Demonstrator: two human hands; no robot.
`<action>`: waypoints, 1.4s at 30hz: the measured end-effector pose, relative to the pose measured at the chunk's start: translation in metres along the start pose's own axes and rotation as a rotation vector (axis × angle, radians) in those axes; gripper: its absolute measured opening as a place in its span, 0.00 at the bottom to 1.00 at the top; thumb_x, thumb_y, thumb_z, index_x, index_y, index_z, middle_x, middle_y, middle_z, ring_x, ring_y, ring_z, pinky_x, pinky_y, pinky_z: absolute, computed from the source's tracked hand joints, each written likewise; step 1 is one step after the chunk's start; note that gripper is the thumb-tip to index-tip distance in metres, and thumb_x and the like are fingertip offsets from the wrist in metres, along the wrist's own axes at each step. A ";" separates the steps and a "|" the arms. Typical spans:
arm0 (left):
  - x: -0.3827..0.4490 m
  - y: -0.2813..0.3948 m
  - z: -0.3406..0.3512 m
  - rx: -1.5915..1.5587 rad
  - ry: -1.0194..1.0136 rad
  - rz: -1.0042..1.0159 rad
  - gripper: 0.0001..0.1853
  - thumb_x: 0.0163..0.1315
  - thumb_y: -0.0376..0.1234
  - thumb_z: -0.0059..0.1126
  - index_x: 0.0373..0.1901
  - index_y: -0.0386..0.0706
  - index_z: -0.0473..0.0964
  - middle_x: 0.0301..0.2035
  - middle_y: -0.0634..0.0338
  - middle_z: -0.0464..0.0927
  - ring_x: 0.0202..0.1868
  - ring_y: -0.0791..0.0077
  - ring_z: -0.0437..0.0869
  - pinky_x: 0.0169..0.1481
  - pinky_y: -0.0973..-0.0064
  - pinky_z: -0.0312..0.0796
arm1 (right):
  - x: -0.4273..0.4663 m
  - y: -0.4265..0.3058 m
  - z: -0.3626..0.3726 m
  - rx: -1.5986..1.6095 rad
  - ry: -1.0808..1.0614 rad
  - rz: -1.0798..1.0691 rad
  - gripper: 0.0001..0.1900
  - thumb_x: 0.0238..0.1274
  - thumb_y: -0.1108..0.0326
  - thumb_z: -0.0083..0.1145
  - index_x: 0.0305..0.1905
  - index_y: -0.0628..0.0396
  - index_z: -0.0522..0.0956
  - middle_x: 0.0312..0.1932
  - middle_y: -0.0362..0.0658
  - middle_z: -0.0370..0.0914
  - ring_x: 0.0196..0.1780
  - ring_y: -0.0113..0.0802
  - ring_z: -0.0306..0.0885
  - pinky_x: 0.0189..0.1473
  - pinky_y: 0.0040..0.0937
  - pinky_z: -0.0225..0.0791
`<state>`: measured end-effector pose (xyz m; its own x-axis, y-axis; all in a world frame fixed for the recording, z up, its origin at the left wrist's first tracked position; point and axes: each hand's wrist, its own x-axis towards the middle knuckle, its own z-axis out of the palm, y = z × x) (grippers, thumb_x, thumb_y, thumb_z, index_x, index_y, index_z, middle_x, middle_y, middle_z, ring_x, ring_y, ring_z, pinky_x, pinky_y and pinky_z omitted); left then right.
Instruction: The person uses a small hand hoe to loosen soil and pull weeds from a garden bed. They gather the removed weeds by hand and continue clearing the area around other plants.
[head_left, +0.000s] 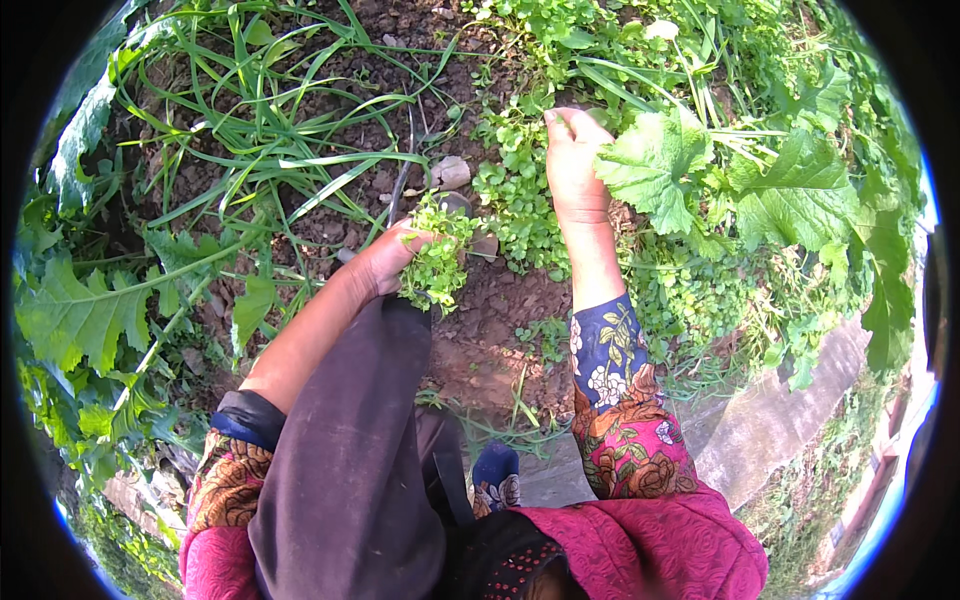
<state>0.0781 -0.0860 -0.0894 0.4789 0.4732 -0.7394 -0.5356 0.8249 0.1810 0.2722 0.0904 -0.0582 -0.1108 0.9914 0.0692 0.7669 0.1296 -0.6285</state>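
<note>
My left hand (394, 255) is closed around a bunch of small-leaved greens (437, 259), held above my bent knee. The leaves spill out past the fingers to the right. Farther forward, my right hand (576, 169) reaches into a patch of low, small-leaved plants (517, 199) growing from the soil. Its thumb and fingers are bent close together among the leaves; whether a stem lies between them cannot be made out. A broad, toothed leaf (656, 169) overlaps the right edge of that hand.
Long, thin-leaved onion-like plants (300, 142) sprawl at the upper left. A pale stone (450, 172) and a thin dark rod or hose (405, 169) lie on brown soil (487, 322). Large lobed leaves (82, 307) lean in from the left. Grey concrete edging (780, 405) runs at the lower right.
</note>
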 end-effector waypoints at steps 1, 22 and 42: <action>-0.001 0.001 0.000 0.003 -0.035 0.016 0.15 0.66 0.34 0.60 0.51 0.37 0.77 0.41 0.53 0.84 0.41 0.66 0.87 0.45 0.65 0.82 | -0.015 -0.007 -0.006 -0.003 -0.034 -0.057 0.07 0.61 0.66 0.64 0.40 0.55 0.85 0.34 0.47 0.86 0.31 0.41 0.84 0.35 0.35 0.74; 0.001 -0.005 -0.013 0.047 0.122 -0.080 0.16 0.71 0.34 0.53 0.57 0.39 0.72 0.48 0.53 0.81 0.50 0.65 0.85 0.54 0.62 0.80 | 0.076 0.007 0.047 -0.769 -0.464 -0.264 0.09 0.61 0.70 0.51 0.39 0.57 0.82 0.29 0.51 0.85 0.34 0.47 0.86 0.31 0.44 0.76; 0.003 -0.005 -0.011 -0.049 0.073 -0.019 0.14 0.68 0.35 0.59 0.51 0.37 0.78 0.43 0.54 0.85 0.42 0.66 0.88 0.49 0.64 0.82 | 0.091 0.026 0.053 -0.554 -0.271 0.203 0.14 0.66 0.55 0.51 0.45 0.38 0.88 0.35 0.48 0.86 0.37 0.49 0.85 0.39 0.44 0.77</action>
<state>0.0747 -0.0925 -0.1002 0.4379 0.4323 -0.7882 -0.5614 0.8163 0.1358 0.2486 0.1833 -0.1098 -0.0295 0.9671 -0.2528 0.9938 0.0014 -0.1108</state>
